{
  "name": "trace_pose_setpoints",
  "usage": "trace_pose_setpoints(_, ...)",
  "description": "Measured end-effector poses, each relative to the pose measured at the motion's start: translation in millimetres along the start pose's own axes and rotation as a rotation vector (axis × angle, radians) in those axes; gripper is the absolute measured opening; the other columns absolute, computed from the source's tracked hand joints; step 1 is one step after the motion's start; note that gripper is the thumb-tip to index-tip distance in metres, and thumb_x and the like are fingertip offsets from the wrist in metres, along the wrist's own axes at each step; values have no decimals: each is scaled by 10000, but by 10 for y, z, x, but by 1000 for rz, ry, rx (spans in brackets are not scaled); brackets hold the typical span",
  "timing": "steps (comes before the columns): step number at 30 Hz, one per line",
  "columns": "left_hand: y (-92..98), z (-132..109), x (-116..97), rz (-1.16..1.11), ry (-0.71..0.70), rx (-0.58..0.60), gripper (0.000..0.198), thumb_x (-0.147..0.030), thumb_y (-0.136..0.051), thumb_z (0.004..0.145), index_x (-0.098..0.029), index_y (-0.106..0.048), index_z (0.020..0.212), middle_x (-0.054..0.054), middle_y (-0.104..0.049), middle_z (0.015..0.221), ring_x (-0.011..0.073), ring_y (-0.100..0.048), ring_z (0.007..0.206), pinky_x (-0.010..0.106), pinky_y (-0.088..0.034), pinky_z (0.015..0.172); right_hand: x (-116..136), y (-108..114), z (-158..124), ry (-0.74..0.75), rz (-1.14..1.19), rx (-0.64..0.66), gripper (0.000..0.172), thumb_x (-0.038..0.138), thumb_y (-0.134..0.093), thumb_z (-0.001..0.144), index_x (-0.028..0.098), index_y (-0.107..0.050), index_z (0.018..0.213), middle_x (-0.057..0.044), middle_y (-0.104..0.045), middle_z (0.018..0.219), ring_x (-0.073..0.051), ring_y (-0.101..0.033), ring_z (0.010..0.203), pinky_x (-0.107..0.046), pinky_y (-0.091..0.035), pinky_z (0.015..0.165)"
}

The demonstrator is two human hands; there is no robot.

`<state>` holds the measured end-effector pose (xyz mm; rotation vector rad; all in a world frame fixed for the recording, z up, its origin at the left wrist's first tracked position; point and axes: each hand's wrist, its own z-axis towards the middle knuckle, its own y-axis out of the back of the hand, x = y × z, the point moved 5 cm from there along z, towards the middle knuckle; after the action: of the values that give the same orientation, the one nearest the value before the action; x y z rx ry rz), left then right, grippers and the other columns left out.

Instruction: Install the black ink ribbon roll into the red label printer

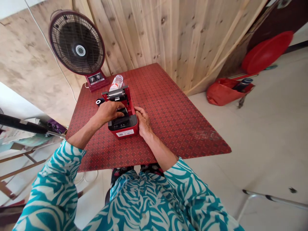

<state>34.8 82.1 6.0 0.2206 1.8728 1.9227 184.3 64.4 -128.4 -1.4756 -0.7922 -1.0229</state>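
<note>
The surface (173, 122) spans the frame's middle. Left of centre on it stands the printer (132, 121), left grip (109, 110) inside, right grip (143, 122) against its right side. A roll (99, 102) sits just left; a bottle (116, 82) lies behind. Upper left, the fan (80, 50). Right, on the floor, a bag (220, 93) holds a flask (243, 83); upper right, a basin (267, 53).

We face a wall of knotty wooden planks (166, 38) behind a red patterned table (173, 118). To our right, the pale floor (255, 134) shines faintly.
</note>
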Motion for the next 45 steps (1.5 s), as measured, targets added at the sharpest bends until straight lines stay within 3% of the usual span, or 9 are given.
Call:
trace_pose_setpoints(7,-338,220,68,151,-30,115,215,-225,-763,746,-298,-810,943,43,-804,872,262,-738,832,305,-504,711,37,1,-17,5,-7,-5,281,441,-620,788,284,-734,991,-15,-759,1053,-219,-653,1067,-376,-558,906)
trace_pose_setpoints(12,-271,206,74,2,-32,158,199,-271,-755,780,-284,-819,967,42,-812,910,267,-747,869,313,-521,764,124,-38,-40,-23,2,3,307,471,-618,799,272,-712,1013,-30,-761,1089,-225,-670,1057,-410,-549,956)
trace_pose_setpoints(15,-96,21,94,-226,-49,25,212,-304,-683,862,-252,-815,1020,41,-815,1012,243,-743,898,320,-532,834,335,-26,-114,90,-39,41,337,514,-607,836,282,-701,1061,-40,-747,1161,-231,-664,1118,-436,-509,1041)
trace_pose_setpoints(18,-12,-283,217,-435,32,-237,265,-369,-652,906,-212,-802,1058,57,-811,1024,217,-733,857,316,-543,824,613,-42,-254,285,-231,201,321,506,-578,898,311,-702,1120,-43,-722,1214,-240,-645,1163,-456,-476,1075)
trace_pose_setpoints(21,-140,-562,381,-653,163,-496,356,-493,-670,905,-190,-788,1050,74,-803,967,210,-728,862,319,-549,831,797,-111,-394,478,-561,365,301,448,-639,877,321,-704,1142,-45,-721,1215,-278,-615,1165,-513,-429,1087)
trace_pose_setpoints(24,-346,-693,445,-807,181,-636,379,-545,-679,898,-204,-786,1024,81,-790,988,217,-724,924,341,-549,878,831,-172,-426,545,-792,393,346,391,-640,880,311,-673,1215,-67,-704,1236,-308,-595,1154,-546,-420,1055)
trace_pose_setpoints(32,-447,-747,221,-806,-151,-557,365,-544,-585,965,-261,-813,985,104,-798,1044,281,-677,1171,495,-469,1078,858,-246,-291,620,-882,371,549,330,-661,847,339,-553,1385,-79,-611,1372,-326,-535,1272,-549,-403,1078)
trace_pose_setpoints(38,-469,-785,168,-794,-151,-521,436,-591,-543,968,-247,-811,945,108,-803,989,290,-689,1148,498,-472,1065,955,-314,-396,631,-930,455,127,299,-627,910,307,-697,1015,-23,-762,984,-262,-654,981,-490,-392,993)
trace_pose_setpoints(45,-441,-856,268,-771,-133,-757,403,-515,-519,1011,-233,-800,948,94,-800,980,246,-715,1059,445,-517,1005,963,-261,-711,1009,-1075,321,161,259,-583,986,260,-654,842,12,-755,871,-178,-665,864,-392,-356,940)
